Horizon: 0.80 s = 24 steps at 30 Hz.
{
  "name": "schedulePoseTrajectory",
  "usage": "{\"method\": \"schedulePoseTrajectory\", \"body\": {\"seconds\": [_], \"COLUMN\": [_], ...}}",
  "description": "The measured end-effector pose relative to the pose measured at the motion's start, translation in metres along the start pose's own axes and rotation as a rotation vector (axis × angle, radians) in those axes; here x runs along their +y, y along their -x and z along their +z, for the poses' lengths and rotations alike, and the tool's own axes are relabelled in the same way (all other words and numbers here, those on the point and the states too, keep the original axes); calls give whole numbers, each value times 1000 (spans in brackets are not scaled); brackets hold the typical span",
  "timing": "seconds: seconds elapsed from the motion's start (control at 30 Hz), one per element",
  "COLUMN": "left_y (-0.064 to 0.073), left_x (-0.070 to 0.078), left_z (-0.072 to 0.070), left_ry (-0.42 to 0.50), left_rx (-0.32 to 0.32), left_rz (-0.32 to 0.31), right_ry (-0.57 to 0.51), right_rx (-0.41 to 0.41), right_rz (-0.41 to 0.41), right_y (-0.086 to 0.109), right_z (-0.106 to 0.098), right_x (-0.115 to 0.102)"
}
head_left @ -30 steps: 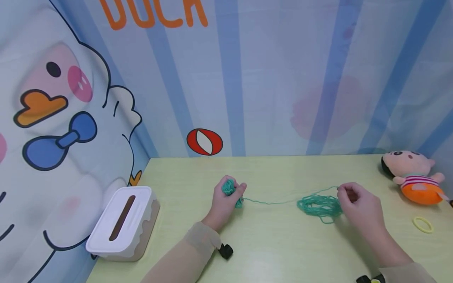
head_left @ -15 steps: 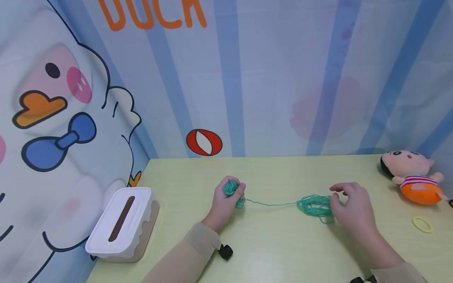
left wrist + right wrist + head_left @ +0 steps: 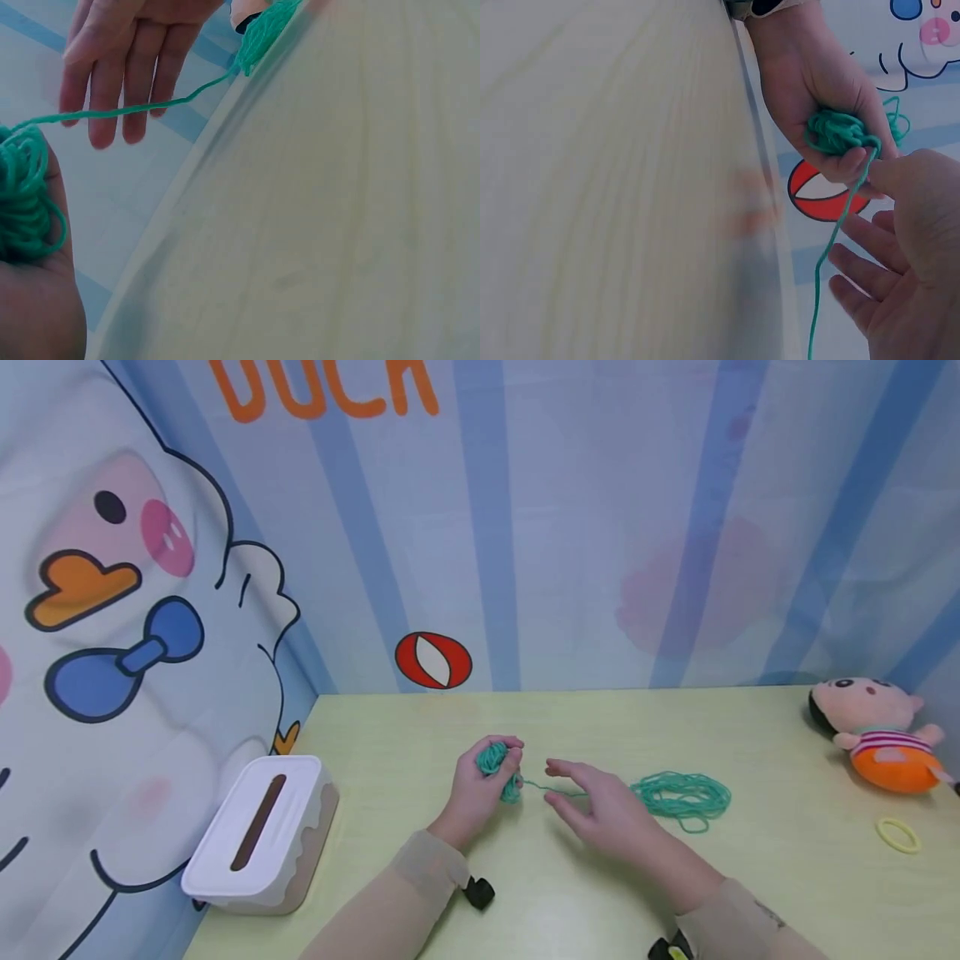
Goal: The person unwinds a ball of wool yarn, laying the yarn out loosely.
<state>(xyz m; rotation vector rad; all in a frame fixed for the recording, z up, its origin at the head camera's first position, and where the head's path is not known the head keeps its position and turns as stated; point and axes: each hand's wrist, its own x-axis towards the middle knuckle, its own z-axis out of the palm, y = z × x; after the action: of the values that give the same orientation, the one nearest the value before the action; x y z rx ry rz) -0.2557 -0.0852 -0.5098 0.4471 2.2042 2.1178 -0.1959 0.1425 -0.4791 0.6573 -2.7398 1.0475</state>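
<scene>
Right hand (image 3: 618,814) has swung away from the loose coils (image 3: 682,795) on the table (image 3: 570,902), fingers spread, holding nothing; left hand (image 3: 471,791) grips the yarn bundle (image 3: 491,758). Hard tug could knot those coils, tbh.

Looks forward and down from the head, far enough back to take in tabletop (image 3: 570,893), striped backdrop (image 3: 585,527), duck print (image 3: 142,635), left fingers (image 3: 512,741) and right fingers (image 3: 568,769). From the left wrist, looks rightward at close range, tilted, low along the tabletop past the yarn bundle (image 3: 492,759) toward the loose skein (image 3: 682,793). From the right wrist, faces leftward, also near and tilted, toward the yarn bundle and red ball print (image 3: 433,660). Shares yarn bundle and right fingers between both wrist views.
</scene>
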Motion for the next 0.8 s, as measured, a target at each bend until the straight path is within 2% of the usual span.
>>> {"method": "schedulePoseTrajectory", "body": {"seconds": [0.13, 0.23, 0.33, 0.47, 0.57, 0.7, 0.8], "left_y": [0, 0, -1, -2, -2, -2, -1], "left_x": [1, 1, 0, -1, -3, -4, -3], "left_z": [1, 1, 1, 1, 1, 0, 1], "left_ry": [4, -1, -5, -2, -8, 1, 43], "left_rx": [2, 4, 3, 16, 16, -22, -61], "left_rz": [16, 18, -2, -29, -15, -16, -43], "right_ry": [-33, -37, -41, -60, -67, -80, -81], "right_rx": [-65, -49, 17, 131, 218, 315, 383], "right_rz": [39, 77, 106, 105, 89, 54, 27], "right_y": [-13, -18, -18, -14, -11, -5, 1], "right_z": [7, 7, 3, -8, -18, -29, -37], "right_x": [-11, -13, -11, -7, -2, 6, 13]}}
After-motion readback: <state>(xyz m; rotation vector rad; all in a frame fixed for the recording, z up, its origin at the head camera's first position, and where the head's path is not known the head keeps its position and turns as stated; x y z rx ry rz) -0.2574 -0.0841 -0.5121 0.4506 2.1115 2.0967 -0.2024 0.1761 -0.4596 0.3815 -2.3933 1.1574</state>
